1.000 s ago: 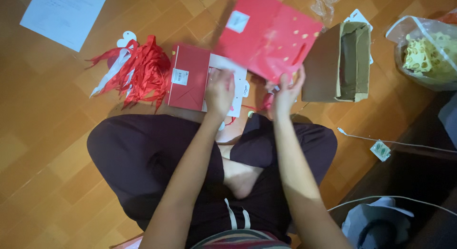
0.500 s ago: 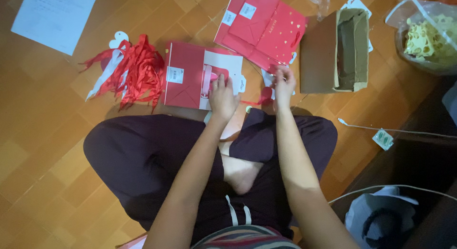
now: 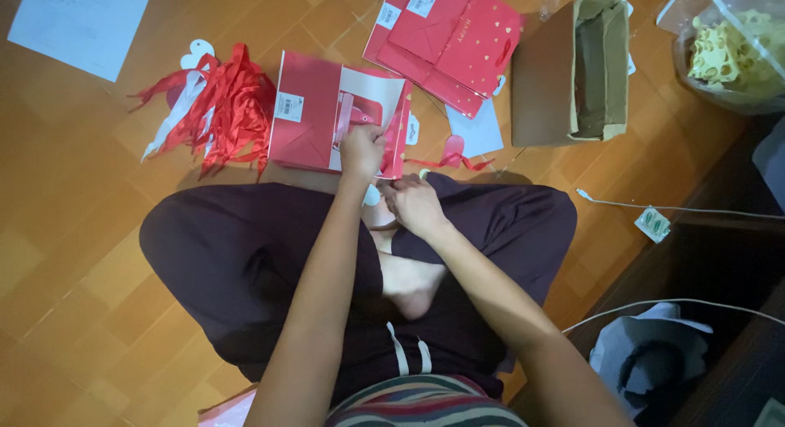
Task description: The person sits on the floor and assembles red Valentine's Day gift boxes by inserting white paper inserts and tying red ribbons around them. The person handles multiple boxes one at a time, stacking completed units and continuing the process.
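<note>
Head view is showing the left hand (image 3: 361,149) with its fingers pinching together on the red ribbon handle (image 3: 347,120) of a flat red gift bag (image 3: 315,116), which is lying on the wooden floor (image 3: 90,198) just ahead of the crossed legs. Right hand (image 3: 415,205) is resting curled on the knee just below the bag's lower corner; whether its fingers are gripping anything cannot be told. Left of the bag, a heap of red ribbons (image 3: 225,108) is lying loose. Beyond it, a stack of red gift bags (image 3: 446,43) is sitting beside an open cardboard box (image 3: 568,71). Warm orange parquet is spreading all around, with a white sheet of paper (image 3: 82,22) far left and a clear plastic bag (image 3: 724,51) far right.
</note>
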